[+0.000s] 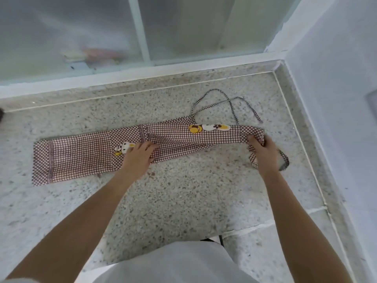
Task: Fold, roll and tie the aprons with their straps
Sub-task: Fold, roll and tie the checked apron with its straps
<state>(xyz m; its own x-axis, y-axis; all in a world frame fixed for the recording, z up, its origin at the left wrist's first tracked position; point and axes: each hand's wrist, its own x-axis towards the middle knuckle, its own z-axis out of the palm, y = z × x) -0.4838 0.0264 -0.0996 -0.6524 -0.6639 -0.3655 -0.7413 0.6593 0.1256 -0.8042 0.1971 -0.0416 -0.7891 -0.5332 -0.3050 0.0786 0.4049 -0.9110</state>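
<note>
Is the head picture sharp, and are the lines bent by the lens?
Head view: apron and both hands, left and right, fairly sharp; floor evenly lit, shadows soft; wide lens bows the floor strips; things behind the frosted glass are blurred.

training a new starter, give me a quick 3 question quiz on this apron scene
1. True or false: the apron is already rolled up.
2. Which hand grips the apron's end? A) left B) right
3. Where do the straps lie: nearer the window or nearer the person?

Key
1. False: it lies as a long folded strip on the floor.
2. B: the right hand grips the end; the left hand presses flat.
3. Nearer the window.
</note>
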